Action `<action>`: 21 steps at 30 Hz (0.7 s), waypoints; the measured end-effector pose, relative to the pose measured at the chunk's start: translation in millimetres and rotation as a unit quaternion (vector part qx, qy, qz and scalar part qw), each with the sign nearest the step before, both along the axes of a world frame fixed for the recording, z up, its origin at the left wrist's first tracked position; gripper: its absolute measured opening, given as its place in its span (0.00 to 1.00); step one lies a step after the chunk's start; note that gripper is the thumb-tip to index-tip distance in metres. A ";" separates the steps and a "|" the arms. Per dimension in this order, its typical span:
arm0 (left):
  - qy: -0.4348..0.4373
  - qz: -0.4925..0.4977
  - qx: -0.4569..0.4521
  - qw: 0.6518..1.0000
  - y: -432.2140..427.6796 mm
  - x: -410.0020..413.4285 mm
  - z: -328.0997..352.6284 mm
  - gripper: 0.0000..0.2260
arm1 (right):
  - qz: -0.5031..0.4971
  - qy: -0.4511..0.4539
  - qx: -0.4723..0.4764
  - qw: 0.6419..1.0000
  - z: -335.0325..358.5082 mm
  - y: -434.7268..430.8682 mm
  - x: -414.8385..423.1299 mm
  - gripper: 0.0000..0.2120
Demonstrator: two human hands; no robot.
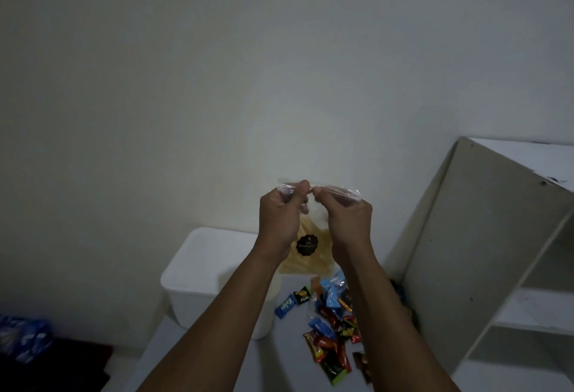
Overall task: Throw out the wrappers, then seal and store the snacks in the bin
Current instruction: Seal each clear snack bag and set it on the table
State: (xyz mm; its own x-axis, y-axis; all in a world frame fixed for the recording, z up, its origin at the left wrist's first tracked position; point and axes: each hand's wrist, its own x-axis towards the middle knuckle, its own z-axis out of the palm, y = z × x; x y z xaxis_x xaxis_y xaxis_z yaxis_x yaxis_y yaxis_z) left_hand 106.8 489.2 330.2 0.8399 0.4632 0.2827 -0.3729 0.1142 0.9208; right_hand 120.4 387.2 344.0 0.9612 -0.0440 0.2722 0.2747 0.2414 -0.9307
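The person held a clear bag [307,259] up in the air with both hands, in front of a plain wall [217,65]. The left hand [279,217] pinched the top edge of the bag near its left end. The right hand [348,220] pinched the same edge just beside it, and the two thumbs almost touched. The top of the bag was stretched flat between the hands. I could not tell if the top was sealed.

Yellow snack pieces filled the lower half of the bag. A round black sticker [307,245] sat on its front, but the words on it were too small to read.

With the bag as the middle of a clock, a white bin [202,270] stood at about 8 o'clock, lower down on a white table [273,366]. The bottom of the bag hung near the bin's right side.

At about 6 o'clock, many small snack packs [329,329] lay in a loose heap on the table, between the two arms. They were red, green, blue and black. One blue pack [284,307] lay just beside the bin.

At about 3 o'clock stood a white shelf [497,252]. Far off at about 8 o'clock, in the dark corner, was a blue patterned thing [21,339].
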 end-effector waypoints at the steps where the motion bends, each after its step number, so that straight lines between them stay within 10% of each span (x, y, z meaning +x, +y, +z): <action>1: -0.005 0.001 -0.003 1.000 1.4 0.5 1.9 0.09 | -0.008 -0.001 0.006 1.000 2.8 2.2 -0.2 0.03; 21: -0.011 -0.106 -0.054 0.993 36.0 -3.4 15.8 0.02 | 0.068 -0.017 -0.034 0.997 17.2 14.3 2.7 0.05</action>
State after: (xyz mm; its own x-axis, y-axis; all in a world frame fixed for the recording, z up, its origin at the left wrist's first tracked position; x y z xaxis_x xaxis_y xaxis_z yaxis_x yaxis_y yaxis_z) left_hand 103.4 525.2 346.0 0.9156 0.3062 0.2605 -0.3504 0.2900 0.8906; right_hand 123.0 401.5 361.2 0.9473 0.1063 0.3024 0.2749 0.2155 -0.9370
